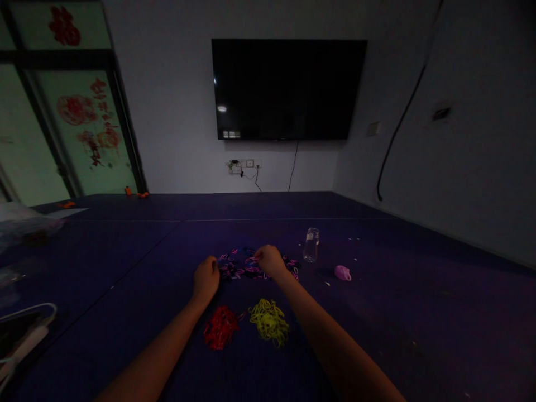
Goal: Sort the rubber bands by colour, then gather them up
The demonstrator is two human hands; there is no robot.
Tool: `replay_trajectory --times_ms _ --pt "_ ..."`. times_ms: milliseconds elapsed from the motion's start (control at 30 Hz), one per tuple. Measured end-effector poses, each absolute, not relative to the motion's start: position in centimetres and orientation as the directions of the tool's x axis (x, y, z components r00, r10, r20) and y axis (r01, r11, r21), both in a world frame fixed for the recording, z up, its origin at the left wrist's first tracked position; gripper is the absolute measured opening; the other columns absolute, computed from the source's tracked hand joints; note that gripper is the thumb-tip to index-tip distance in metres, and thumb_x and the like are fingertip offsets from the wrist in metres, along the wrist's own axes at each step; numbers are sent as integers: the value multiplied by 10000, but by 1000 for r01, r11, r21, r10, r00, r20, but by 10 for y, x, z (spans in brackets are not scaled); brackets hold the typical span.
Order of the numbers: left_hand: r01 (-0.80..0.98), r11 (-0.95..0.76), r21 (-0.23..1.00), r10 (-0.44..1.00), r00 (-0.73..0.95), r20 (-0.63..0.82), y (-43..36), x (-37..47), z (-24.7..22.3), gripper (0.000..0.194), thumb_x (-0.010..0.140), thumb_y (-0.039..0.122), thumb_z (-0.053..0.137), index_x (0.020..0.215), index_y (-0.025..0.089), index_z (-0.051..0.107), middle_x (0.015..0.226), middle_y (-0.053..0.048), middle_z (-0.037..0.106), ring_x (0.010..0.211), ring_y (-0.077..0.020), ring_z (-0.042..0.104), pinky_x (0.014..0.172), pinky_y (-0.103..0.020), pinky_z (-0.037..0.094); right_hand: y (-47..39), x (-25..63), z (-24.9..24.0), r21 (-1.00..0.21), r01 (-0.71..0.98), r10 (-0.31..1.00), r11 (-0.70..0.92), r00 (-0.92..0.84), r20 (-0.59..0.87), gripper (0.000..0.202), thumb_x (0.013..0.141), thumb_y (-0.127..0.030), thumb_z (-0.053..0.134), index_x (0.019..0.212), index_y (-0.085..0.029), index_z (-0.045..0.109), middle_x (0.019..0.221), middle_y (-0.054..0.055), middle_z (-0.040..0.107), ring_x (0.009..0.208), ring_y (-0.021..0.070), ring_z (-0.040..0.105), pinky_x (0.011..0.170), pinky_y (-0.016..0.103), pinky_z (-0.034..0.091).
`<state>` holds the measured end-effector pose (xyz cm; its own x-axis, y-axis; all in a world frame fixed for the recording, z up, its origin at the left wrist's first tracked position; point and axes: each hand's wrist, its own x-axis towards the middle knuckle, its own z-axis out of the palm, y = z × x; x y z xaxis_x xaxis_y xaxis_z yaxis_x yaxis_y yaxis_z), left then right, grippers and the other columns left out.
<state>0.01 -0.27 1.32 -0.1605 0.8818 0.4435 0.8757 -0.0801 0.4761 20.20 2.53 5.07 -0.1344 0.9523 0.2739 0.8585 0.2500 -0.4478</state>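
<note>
Small rubber bands, pink, dark and blue, lie spread in a loose patch (238,271) on the dark purple surface. At the left edge of that patch rests my left hand (206,278), fingers curled together; whether they hold anything is hidden. My right hand (271,261) reaches over the patch, its fingertips pinched at a pink rubber band (251,260). Closer to me, between my forearms, are a pile of red rubber bands (221,328) and a pile of yellow-green rubber bands (270,322).
A clear jar (311,245) stands right of the patch, with a small pink-purple object (342,273) beyond it. White scraps dot the surface. Clear plastic (25,223) and a white-edged item (25,346) lie at left. A television (288,89) hangs on the wall.
</note>
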Motion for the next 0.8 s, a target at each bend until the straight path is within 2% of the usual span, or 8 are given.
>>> replay_trajectory --times_ms 167,367,500,600,800 --pt "829 -102 550 859 -206 469 -2 -5 11 173 884 163 392 840 174 560 780 -45 642 734 -181 618 626 -239 400 20 201 56 -337 923 963 185 -102 248 346 700 -50 521 951 -197 707 983 91 700 943 201 633 765 235 446" --pt "789 -128 601 855 -219 470 -1 -4 10 164 869 168 415 787 183 556 732 -30 643 690 -176 619 581 -229 387 15 192 53 -273 905 934 327 -267 235 338 791 -88 454 985 -232 690 1014 56 689 973 177 616 810 239 439" --pt "773 -130 621 857 -227 462 -1 -4 10 152 854 169 441 776 175 570 747 -40 653 687 -175 618 586 -230 387 12 185 47 -145 910 909 388 -353 221 340 810 -80 446 1029 -203 676 1048 89 669 1008 191 596 843 254 433" --pt "766 -134 629 856 -230 463 0 -4 10 145 852 175 448 780 175 574 747 -40 651 695 -179 618 592 -233 389 10 183 44 -58 918 904 393 -374 205 351 811 -50 430 1039 -174 666 1058 129 648 994 203 596 806 261 450" --pt "753 -157 639 852 -224 473 -1 -4 10 156 861 179 438 771 182 566 743 -34 643 721 -180 614 623 -240 393 9 184 42 -26 924 905 381 -367 216 333 848 -76 401 1030 -162 666 1069 150 626 980 197 589 800 259 453"
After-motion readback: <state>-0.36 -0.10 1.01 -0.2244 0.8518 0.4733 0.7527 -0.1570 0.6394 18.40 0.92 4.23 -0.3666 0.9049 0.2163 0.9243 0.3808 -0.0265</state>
